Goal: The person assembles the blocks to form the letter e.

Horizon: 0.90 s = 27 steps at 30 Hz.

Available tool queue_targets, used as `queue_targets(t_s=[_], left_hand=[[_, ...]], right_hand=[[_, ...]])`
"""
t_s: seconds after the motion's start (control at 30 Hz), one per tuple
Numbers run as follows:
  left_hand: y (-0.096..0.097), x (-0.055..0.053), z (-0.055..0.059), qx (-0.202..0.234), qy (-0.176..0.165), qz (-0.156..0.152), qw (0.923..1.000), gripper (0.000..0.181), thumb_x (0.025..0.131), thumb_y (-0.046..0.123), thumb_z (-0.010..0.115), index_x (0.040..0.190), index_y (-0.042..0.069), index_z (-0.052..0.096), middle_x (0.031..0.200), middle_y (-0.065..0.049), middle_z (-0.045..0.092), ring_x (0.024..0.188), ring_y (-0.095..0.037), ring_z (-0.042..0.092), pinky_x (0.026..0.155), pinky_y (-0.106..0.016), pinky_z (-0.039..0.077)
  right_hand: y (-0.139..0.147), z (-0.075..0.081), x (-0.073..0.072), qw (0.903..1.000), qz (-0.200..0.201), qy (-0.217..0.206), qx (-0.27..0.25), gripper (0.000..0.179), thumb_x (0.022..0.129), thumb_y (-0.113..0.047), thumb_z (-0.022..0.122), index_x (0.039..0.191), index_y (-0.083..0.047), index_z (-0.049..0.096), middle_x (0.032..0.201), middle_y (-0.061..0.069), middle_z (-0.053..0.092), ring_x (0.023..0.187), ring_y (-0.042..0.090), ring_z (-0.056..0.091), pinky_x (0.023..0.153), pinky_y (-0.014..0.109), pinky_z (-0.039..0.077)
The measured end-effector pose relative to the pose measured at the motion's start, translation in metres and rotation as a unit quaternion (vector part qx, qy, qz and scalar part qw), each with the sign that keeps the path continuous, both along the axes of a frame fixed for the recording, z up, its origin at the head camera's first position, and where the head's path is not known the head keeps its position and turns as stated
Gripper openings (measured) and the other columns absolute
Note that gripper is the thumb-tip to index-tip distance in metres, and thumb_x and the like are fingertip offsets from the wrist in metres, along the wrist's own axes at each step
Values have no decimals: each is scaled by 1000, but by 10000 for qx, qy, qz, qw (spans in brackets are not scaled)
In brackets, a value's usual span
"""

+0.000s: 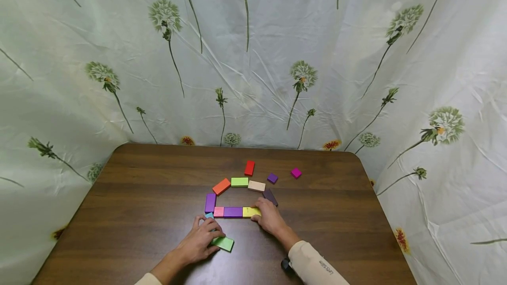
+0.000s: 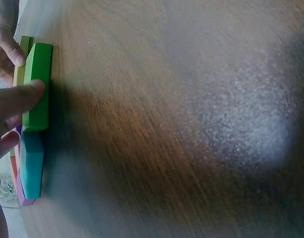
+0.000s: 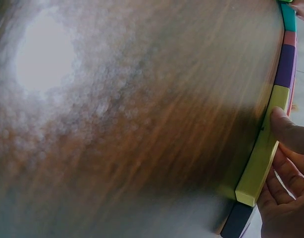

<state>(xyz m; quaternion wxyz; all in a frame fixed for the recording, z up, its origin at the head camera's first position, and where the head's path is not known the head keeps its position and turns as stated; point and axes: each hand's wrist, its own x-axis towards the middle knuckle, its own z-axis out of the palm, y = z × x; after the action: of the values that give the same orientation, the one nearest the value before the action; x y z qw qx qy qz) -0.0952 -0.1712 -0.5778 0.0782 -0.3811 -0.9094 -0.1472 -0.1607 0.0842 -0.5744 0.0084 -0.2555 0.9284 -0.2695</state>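
My left hand (image 1: 201, 237) pinches a light green block (image 1: 224, 244) at the near left of a ring of coloured wooden blocks. In the left wrist view the thumb lies on that green block (image 2: 39, 106), with a blue block (image 2: 32, 163) end to end with it. With thumb and fingers on opposite sides, my right hand (image 1: 272, 218) grips a long yellow block (image 1: 248, 212). Left of the yellow block lie a purple block (image 1: 233, 212) and a pink block (image 1: 218, 212). A dark block (image 3: 236, 220) is at the yellow block's other end.
The ring continues with a purple block (image 1: 210, 202), an orange block (image 1: 221, 186), a lime block (image 1: 239, 182) and a beige block (image 1: 256, 186). Beyond it lie a red block (image 1: 249, 168), a small purple block (image 1: 272, 178) and a magenta block (image 1: 296, 173). A flowered curtain surrounds the brown table (image 1: 158, 166).
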Motion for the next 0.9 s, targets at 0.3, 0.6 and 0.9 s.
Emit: queue_targets(t_s=[0.3, 0.6, 0.9], left_hand=[[-1, 0, -2, 149, 202, -6, 9997, 29, 66, 27, 85, 90, 18, 73, 91, 9, 60, 93, -15, 50, 85, -47, 30], [-2, -1, -3, 150, 191, -58, 9997, 28, 66, 27, 84, 90, 18, 74, 90, 9, 61, 93, -15, 50, 85, -46, 28], [-3, -3, -3, 261, 234, -89, 9993, 28, 64, 26, 85, 89, 18, 75, 87, 10, 62, 90, -14, 51, 82, -47, 30]], right_hand=[[0, 1, 0, 10000, -19, -81, -10, 25, 77, -11, 79, 99, -1, 71, 89, 3, 61, 85, 19, 59, 77, 32, 48], [1, 4, 0, 9994, -60, -343, -33, 26, 79, -12, 78, 102, -2, 70, 92, 3, 62, 88, 19, 60, 80, 33, 49], [1, 3, -2, 9995, -19, -329, -32, 26, 78, -12, 78, 101, -2, 71, 93, 3, 62, 89, 18, 60, 80, 32, 49]])
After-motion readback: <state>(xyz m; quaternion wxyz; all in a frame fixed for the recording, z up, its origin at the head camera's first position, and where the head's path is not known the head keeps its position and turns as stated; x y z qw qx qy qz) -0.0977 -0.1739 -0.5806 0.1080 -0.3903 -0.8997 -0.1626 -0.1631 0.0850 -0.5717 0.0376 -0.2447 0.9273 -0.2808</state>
